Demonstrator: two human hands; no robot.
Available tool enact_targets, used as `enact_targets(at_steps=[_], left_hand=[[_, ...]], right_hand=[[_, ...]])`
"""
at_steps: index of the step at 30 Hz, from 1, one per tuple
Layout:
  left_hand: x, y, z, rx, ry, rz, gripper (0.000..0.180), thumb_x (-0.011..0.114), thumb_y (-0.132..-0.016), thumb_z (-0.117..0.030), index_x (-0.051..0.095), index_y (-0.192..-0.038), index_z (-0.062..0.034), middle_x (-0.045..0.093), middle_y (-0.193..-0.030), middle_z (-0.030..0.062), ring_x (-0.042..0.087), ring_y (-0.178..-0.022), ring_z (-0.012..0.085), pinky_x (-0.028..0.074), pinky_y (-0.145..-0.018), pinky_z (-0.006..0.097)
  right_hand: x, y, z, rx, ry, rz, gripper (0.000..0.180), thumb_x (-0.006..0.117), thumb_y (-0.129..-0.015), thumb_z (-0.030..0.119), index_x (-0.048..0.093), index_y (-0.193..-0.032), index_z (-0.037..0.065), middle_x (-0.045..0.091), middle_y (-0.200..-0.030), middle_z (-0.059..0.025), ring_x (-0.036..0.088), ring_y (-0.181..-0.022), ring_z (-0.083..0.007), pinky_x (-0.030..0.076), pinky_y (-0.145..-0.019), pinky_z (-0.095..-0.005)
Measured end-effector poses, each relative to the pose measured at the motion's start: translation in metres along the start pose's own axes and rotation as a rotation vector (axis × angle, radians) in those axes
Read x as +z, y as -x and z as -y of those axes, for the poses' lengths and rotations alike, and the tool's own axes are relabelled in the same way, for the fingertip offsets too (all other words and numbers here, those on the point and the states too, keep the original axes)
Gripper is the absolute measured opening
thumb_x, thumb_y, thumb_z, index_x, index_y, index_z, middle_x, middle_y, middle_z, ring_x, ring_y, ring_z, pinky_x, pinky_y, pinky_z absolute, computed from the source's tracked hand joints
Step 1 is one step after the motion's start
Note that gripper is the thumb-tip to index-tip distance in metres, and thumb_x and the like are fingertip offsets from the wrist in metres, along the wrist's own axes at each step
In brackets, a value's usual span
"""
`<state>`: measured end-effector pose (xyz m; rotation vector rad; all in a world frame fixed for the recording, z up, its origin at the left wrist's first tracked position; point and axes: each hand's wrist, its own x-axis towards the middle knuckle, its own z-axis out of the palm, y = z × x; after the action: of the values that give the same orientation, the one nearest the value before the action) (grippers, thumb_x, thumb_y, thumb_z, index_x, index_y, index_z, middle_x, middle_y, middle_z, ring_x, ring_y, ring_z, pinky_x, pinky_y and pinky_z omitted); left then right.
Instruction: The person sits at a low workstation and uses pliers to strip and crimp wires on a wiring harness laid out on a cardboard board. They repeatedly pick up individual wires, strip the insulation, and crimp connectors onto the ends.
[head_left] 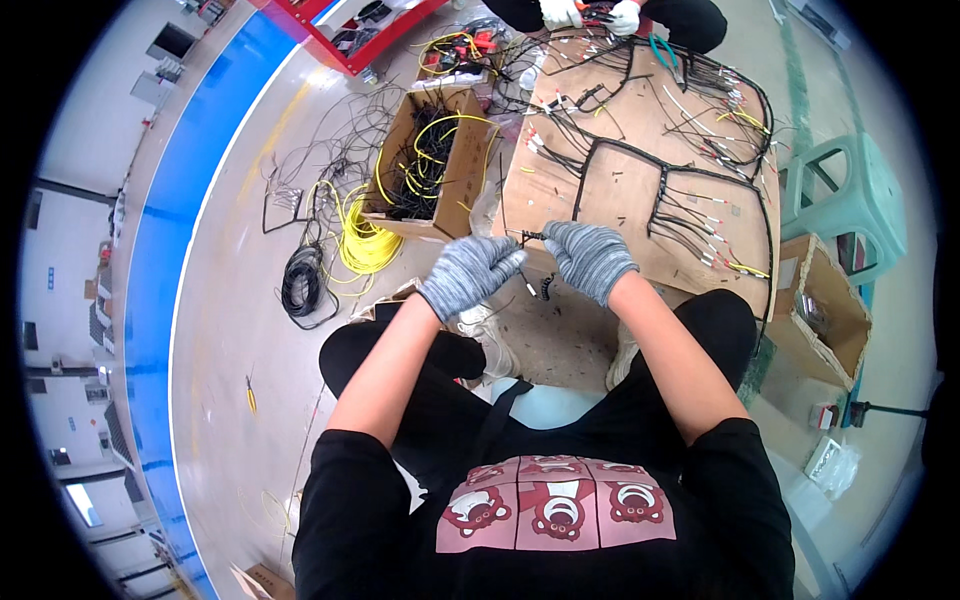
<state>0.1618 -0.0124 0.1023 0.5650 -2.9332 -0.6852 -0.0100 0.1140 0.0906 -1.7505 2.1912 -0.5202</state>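
Observation:
Both my hands wear grey knitted gloves and meet at the near edge of a wooden board (610, 190). My left hand (472, 275) is closed in a pinch on a thin black wire. My right hand (588, 258) pinches black spiral wrap (532, 237), which coils around the wire in the short gap between my fingers. A loose curl of the same wrap (547, 288) dangles below, beside a wire end with a white marker sleeve (530, 286). On the board lies a branching black wire harness (662, 185) with white and red tagged ends.
At the far edge another person's white-gloved hands (624, 18) work near teal-handled pliers (660, 52). Left are a cardboard box (466, 165) of black wire, a yellow cable coil (365, 240) and a black coil (302, 280). Right stand a green stool (868, 200) and an open carton (845, 325).

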Motion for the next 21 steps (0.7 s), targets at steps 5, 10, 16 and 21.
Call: enact_targets(at_steps=[5, 10, 16, 21], left_hand=[[-0.034, -0.031, 0.031, -0.09, 0.29, -0.053, 0.037, 0.059, -0.09, -0.034, 0.062, -0.092, 0.0027, 0.066, -0.079, 0.0084, 0.06, -0.073, 0.0152, 0.048, -0.067, 0.032], [0.021, -0.003, 0.034, -0.269, 0.923, 0.029, 0.034, 0.053, -0.094, -0.036, 0.06, -0.098, -0.0033, 0.057, -0.079, -0.0017, 0.052, -0.075, 0.009, 0.045, -0.072, 0.023], [-0.031, -0.009, -0.003, -0.035, -0.003, 0.054, 0.04, 0.05, -0.091, -0.042, 0.063, -0.1, -0.0045, 0.065, -0.086, 0.0185, 0.063, -0.082, 0.0345, 0.05, -0.071, 0.041], [-0.025, -0.027, 0.034, -0.046, 0.471, -0.048, 0.032, 0.054, -0.093, -0.033, 0.058, -0.084, -0.0023, 0.057, -0.07, 0.0071, 0.054, -0.064, 0.0156, 0.046, -0.065, 0.027]], right_hand=[[-0.005, -0.001, 0.009, -0.146, -0.026, 0.004, 0.023, 0.046, -0.089, 0.019, 0.06, -0.105, 0.01, 0.065, -0.088, -0.0156, 0.063, -0.077, -0.0338, 0.05, -0.068, -0.0444], [0.006, 0.0, -0.002, -0.105, -0.184, -0.134, 0.024, 0.046, -0.09, 0.022, 0.061, -0.104, 0.01, 0.066, -0.086, -0.0161, 0.063, -0.077, -0.0347, 0.05, -0.068, -0.045], [0.005, 0.0, 0.001, -0.026, 0.011, -0.049, 0.022, 0.046, -0.09, 0.022, 0.061, -0.101, 0.01, 0.065, -0.084, -0.0165, 0.063, -0.077, -0.0348, 0.05, -0.069, -0.0453], [-0.01, 0.0, 0.007, -0.143, -0.125, -0.024, 0.023, 0.047, -0.089, 0.021, 0.061, -0.101, 0.007, 0.065, -0.086, -0.0172, 0.063, -0.078, -0.0355, 0.05, -0.07, -0.0446]])
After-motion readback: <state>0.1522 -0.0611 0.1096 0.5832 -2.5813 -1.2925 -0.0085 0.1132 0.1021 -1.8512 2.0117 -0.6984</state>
